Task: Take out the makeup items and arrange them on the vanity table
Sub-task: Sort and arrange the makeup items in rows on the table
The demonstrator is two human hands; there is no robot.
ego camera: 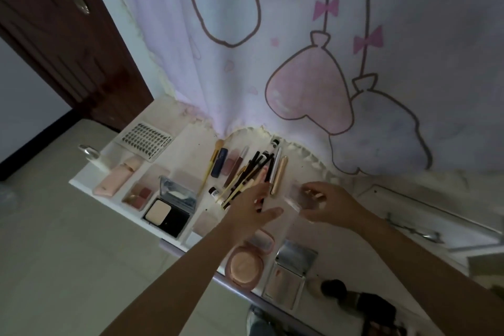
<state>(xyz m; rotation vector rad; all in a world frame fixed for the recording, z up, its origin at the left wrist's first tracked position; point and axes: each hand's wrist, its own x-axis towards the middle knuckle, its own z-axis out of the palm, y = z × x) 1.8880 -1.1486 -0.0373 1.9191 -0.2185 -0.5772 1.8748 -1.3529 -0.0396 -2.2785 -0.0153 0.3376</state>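
**Hands over pencil pile, clear item in right hand hard to read**

Right hand (pixel 326 203) pinches a small clear thing, maybe a plastic sleeve or case (pixel 296 200); blurred, can't tell what's inside. Left hand (pixel 253 210) is spread wide, fingers straight, over the near end of the pile of pencils and brushes (pixel 253 172), hiding their lower tips; contact with them unclear. Left forearm covers part of the round pink powder compact (pixel 245 264) at 6 o'clock of the pile.

On the white bench (pixel 188 155): open black compact (pixel 170 213) with mirror at 8 o'clock of the pile, blush palette (pixel 137 196) just beside it at 9, pink pouch-like item (pixel 117 176) further at 9, lash tray (pixel 146 140) at 10, navy tube (pixel 219 162) touching the pile's left side. Open mirrored palette (pixel 289 273) at 5 o'clock of the pile, dark fluffy brush head (pixel 334 288) beside it, partly cut by the right arm. Pink cartoon curtain (pixel 300 49) drapes onto the bench's back edge at 12. Brown door (pixel 68 35) at 10 o'clock.
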